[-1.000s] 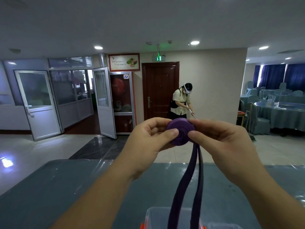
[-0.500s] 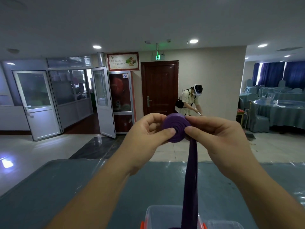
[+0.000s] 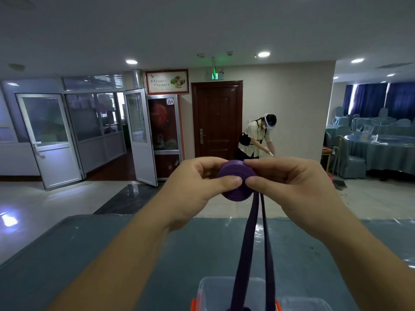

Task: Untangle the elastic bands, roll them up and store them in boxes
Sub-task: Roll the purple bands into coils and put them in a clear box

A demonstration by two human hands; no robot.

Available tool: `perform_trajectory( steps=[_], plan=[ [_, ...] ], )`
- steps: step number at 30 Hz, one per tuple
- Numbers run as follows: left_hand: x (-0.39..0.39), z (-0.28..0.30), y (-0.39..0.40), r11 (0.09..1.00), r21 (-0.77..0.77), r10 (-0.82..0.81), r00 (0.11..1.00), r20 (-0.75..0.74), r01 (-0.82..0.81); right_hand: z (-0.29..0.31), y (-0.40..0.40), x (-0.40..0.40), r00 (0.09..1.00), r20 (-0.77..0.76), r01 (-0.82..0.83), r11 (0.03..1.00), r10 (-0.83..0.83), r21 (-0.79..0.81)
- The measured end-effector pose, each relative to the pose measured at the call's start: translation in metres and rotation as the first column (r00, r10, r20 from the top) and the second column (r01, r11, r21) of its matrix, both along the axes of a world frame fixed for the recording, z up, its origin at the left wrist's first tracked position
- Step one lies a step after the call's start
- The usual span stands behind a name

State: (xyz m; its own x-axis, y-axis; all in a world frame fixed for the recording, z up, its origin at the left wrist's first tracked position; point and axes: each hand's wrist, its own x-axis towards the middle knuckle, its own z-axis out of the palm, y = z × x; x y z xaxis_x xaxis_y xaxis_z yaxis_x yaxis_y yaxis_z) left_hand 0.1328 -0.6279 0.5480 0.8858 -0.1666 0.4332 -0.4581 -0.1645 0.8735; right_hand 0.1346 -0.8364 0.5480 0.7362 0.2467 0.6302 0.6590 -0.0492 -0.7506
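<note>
A purple elastic band is partly wound into a tight roll (image 3: 235,180), held up in front of me above the table. My left hand (image 3: 197,187) pinches the roll from the left, thumb on its front face. My right hand (image 3: 292,187) pinches it from the right, thumb tip meeting the left thumb. Two loose strands of the band (image 3: 251,243) hang straight down from the roll into a clear plastic box (image 3: 208,292) with orange clips at the bottom edge of the view.
The table (image 3: 112,254) wears a grey-blue cloth under clear plastic film. A second clear box (image 3: 303,305) sits to the right of the first. Across the room a person (image 3: 256,138) bends over near a brown door. Covered dining tables stand at the far right.
The roll has been turned between my fingers and sits slightly lower. The hanging strands, seen overlapped as one half a second ago, now show apart as two. The person in the background moved right.
</note>
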Motion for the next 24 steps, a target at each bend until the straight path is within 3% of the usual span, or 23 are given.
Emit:
perform_trajectory(
  steps=[3,5,6,8,10,12,15,16,21,24],
  plan=[
    [0.002,-0.004,-0.006,0.972,-0.23,-0.06,0.998,-0.024,0.053,-0.001,0.004,0.001,1.0,0.005,0.015,0.992,-0.015,0.129],
    [0.003,-0.007,-0.008,0.955,-0.286,-0.105,0.993,-0.06,0.084,-0.002,0.002,0.002,1.0,-0.008,0.025,0.99,-0.025,0.139],
    [0.001,-0.006,-0.006,0.972,-0.223,-0.097,0.993,-0.065,0.08,-0.001,0.0,0.001,0.999,-0.004,0.037,0.996,-0.037,0.084],
    [0.0,-0.002,0.001,0.998,0.057,-0.027,1.0,-0.008,0.028,0.0,-0.003,0.0,0.997,0.022,0.072,0.994,-0.07,-0.077],
    [0.0,0.003,0.005,0.978,0.208,0.02,0.998,0.058,-0.032,0.001,-0.003,-0.001,0.995,0.049,0.09,0.991,-0.085,-0.103],
    [-0.001,0.003,0.003,0.997,0.081,0.017,0.998,0.055,-0.021,0.0,0.001,-0.002,0.995,0.068,0.071,0.997,-0.071,0.01],
    [0.001,-0.003,-0.002,0.97,-0.237,-0.057,0.997,-0.044,0.045,-0.002,0.001,0.0,1.0,0.019,0.01,0.99,-0.013,0.139],
    [0.001,-0.004,-0.003,0.963,-0.263,-0.077,0.995,-0.065,0.058,-0.002,0.001,0.001,1.0,-0.003,-0.009,0.989,0.009,0.148],
    [-0.002,0.009,0.004,0.994,0.104,0.022,1.0,0.018,-0.023,0.005,-0.003,0.0,1.0,0.03,0.004,1.0,-0.004,-0.001],
    [-0.001,0.009,0.001,0.999,-0.028,0.042,0.999,0.033,-0.041,0.002,0.004,0.003,1.0,0.018,-0.005,0.987,0.002,0.159]
  ],
)
